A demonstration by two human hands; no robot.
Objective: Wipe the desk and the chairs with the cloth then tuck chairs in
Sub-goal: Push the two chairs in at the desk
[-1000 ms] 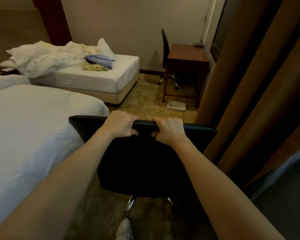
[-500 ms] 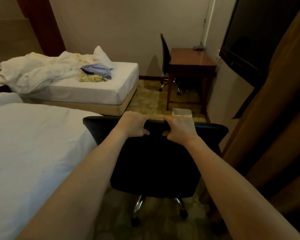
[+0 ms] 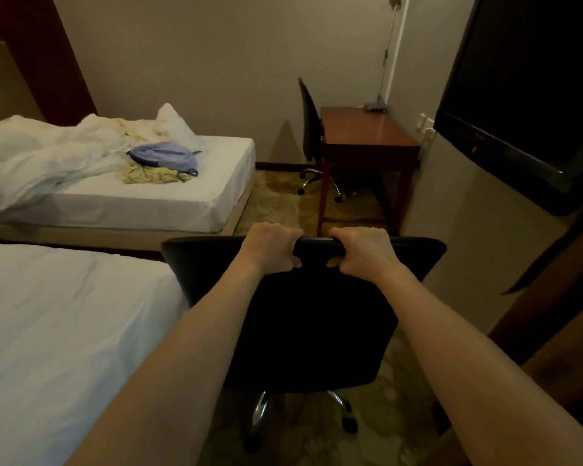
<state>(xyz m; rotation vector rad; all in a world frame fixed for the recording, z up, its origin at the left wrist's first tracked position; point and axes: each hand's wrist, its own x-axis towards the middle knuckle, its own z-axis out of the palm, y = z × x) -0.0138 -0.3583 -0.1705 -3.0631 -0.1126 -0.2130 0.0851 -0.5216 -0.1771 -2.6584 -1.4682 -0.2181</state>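
A black swivel chair (image 3: pixel 310 317) stands right in front of me, its back toward me. My left hand (image 3: pixel 272 247) and my right hand (image 3: pixel 362 248) both grip the top edge of its backrest, fingers curled over the far side. Farther ahead a brown wooden desk (image 3: pixel 367 136) stands against the right wall. A second black chair (image 3: pixel 310 126) sits at the desk's far left side. No cloth shows in either hand.
A white bed (image 3: pixel 64 331) lies close on my left. A second bed (image 3: pixel 155 193) with rumpled linen and a blue bag (image 3: pixel 164 158) lies beyond it. A dark TV (image 3: pixel 525 95) hangs on the right wall. Patterned carpet (image 3: pixel 280 206) runs between the beds and the desk.
Both hands have kept their grip while the chair rolled forward along the bed toward the desk. The curtain on the right has dropped back and the TV has come into view.
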